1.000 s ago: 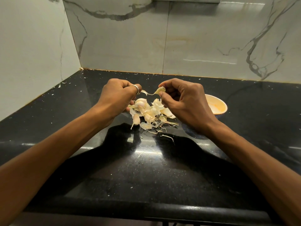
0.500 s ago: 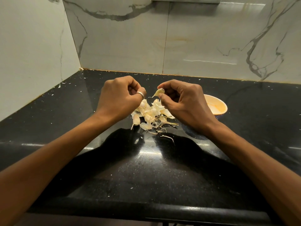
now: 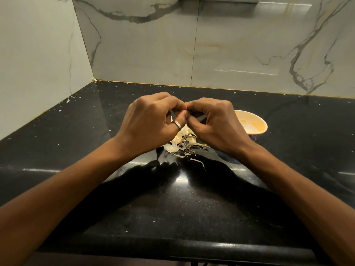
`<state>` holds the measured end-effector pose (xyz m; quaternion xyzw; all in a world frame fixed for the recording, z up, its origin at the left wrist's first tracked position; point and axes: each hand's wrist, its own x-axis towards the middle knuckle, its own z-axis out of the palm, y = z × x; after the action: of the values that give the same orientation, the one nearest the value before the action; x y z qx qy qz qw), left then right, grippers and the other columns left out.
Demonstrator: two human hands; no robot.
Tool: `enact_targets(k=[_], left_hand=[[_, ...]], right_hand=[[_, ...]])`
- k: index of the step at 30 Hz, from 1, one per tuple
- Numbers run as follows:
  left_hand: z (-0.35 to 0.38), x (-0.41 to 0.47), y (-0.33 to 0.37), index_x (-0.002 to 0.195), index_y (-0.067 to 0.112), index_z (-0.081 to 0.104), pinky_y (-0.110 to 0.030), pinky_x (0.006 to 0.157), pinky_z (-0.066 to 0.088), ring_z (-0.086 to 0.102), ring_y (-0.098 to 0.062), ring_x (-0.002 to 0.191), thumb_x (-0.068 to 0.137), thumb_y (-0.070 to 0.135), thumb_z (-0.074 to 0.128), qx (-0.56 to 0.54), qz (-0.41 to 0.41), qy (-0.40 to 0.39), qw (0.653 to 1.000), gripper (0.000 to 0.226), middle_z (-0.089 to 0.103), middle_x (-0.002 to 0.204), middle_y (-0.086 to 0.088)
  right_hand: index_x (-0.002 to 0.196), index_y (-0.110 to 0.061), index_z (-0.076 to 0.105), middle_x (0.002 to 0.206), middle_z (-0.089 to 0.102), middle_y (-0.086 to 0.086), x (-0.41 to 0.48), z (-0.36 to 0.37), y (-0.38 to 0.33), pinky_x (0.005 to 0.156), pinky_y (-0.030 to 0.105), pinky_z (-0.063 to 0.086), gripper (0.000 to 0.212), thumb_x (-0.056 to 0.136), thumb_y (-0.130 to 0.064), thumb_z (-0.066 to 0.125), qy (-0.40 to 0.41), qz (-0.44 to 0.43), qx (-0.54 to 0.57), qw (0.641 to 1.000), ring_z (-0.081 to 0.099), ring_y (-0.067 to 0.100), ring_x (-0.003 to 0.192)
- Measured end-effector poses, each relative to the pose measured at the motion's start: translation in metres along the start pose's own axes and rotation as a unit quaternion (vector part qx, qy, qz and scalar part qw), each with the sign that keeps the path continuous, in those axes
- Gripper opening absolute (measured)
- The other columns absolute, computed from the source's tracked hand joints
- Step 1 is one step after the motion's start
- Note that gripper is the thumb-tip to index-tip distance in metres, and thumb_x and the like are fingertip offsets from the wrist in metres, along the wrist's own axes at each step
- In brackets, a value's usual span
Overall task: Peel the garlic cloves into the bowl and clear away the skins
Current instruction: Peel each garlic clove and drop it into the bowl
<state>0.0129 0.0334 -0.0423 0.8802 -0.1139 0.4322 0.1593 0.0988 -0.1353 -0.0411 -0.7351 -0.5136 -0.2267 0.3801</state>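
A glossy black stone bench [image 3: 119, 204] ran into a corner of white, grey-veined marble wall tiles [image 3: 240, 45], and small pale flecks lay scattered over its left and back parts. The person stood at the front edge with both bare forearms reaching in over it.

The left hand [image 3: 151, 123] hung above the middle of the bench, knuckles up, its fingers curled tightly inward. A silver band ring [image 3: 177, 125] sat on 1 of its digits. Its fingertips met those of the other hand, touching at the top.

Just below and between the 2 hands, a loose heap of pale cream garlic skins and dry stalks [image 3: 181, 141] lay on the bench surface, partly hidden by both hands. 1 thin curled strand of skin [image 3: 197, 162] lay apart from the heap, a little nearer the front edge.

The right hand [image 3: 215, 123] mirrored the left, fingers curled in and pressed against the left fingertips. From where I stood I could not tell what either hand was pinching; no clove showed between them.

A small round cream bowl with a pale orange inside [image 3: 253, 125] stood on the bench just right of the right hand, its left side hidden behind that hand. I could make out no cloves in the part that showed.
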Motion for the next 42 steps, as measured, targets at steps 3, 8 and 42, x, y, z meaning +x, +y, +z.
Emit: enact_targets(k=[3,8,42], left_hand=[[0.001,-0.001,-0.001,0.098,0.015,0.078,-0.039,0.058,0.055,0.065,-0.017,0.066,0.093,0.034,0.062,0.005,0.001,0.003,1.0,0.025,0.073,0.085,0.001],[0.002,0.0,-0.001,0.099,0.012,0.078,-0.037,0.064,0.057,0.068,-0.013,0.068,0.091,0.027,0.068,-0.006,-0.01,0.024,1.0,0.019,0.075,0.086,0.0],[-0.001,-0.004,0.009,0.083,0.008,0.068,-0.038,0.043,0.045,0.058,-0.027,0.056,0.099,0.021,0.05,0.239,0.12,-0.014,0.963,0.028,0.063,0.072,-0.008]], right_hand=[[0.109,-0.01,0.078,0.089,0.075,0.0,0.0,0.0,0.0,0.071,0.012,0.049,0.022,0.09,-0.009,0.067,-0.001,-0.005,0.0,1.0,0.067,0.009,0.076],[0.114,-0.007,0.073,0.091,0.076,0.002,0.001,0.002,0.001,0.077,0.029,0.058,0.024,0.092,-0.011,0.068,0.005,0.011,0.03,0.999,0.072,0.011,0.081],[0.092,-0.008,0.078,0.083,0.075,0.002,0.0,0.009,0.005,0.069,0.038,0.057,0.012,0.085,-0.015,0.071,0.019,0.009,-0.003,1.0,0.07,0.014,0.074]])
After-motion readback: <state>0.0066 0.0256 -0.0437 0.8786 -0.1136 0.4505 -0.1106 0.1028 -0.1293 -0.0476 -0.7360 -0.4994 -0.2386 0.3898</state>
